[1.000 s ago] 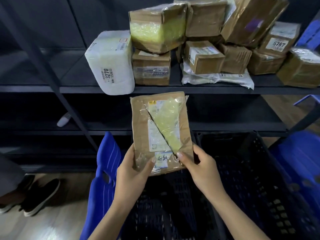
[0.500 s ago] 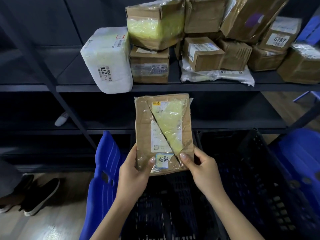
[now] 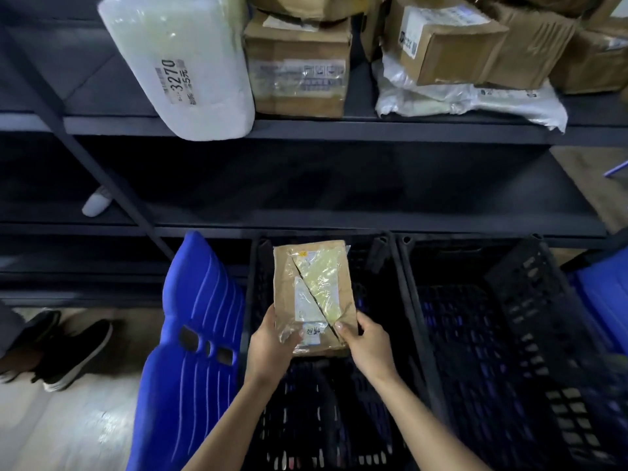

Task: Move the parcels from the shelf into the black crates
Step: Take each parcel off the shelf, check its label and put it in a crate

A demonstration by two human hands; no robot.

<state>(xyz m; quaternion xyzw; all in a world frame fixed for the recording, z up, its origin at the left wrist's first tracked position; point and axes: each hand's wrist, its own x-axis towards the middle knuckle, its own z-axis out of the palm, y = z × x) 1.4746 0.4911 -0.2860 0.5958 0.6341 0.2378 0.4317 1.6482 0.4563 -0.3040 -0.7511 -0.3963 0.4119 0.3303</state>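
A flat brown parcel [image 3: 314,290] with yellowish tape and a white label is held over the left black crate [image 3: 261,266]. My left hand [image 3: 272,345] grips its lower left corner and my right hand [image 3: 365,343] grips its lower right corner, thumbs on top. A second black crate [image 3: 523,300] stands to the right. On the shelf [image 3: 339,130] above sit a white wrapped parcel marked 3270 [image 3: 183,62], several brown boxes [image 3: 299,69] and a white plastic mailer [image 3: 475,100].
A blue plastic chair back [image 3: 190,334] stands left of the crates. A person's black shoes [image 3: 68,351] are on the floor at the far left. A diagonal shelf brace [image 3: 85,154] crosses the left side. A blue object [image 3: 608,294] sits at the right edge.
Both hands have lowered the brown parcel from in front of the shelf edge down over the left black crate. The view has tilted downward.
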